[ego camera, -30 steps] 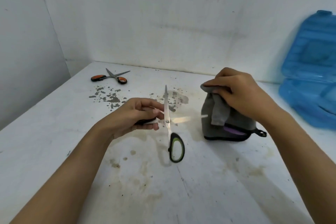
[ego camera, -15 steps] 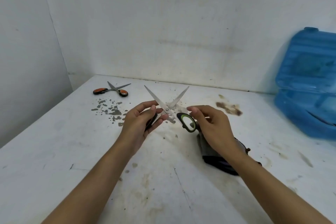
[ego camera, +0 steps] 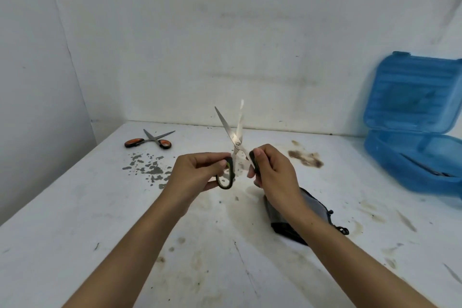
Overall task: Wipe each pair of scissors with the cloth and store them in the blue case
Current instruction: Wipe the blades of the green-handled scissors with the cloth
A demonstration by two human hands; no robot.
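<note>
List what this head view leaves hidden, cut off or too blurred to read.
- Grey cloth: partly hidden by the right forearm.
- Blue case: cut off by the right edge; contents murky through the plastic.
- Green-handled scissors: one blade tip is motion-blurred; the right hand hides its handle loop. The left hand grips the other loop.
- Orange-handled scissors: too small for detail.

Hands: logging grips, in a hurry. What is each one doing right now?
Left hand: holds one handle of the green-handled scissors.
Right hand: holds the other handle of the same pair, blades up and apart.
</note>
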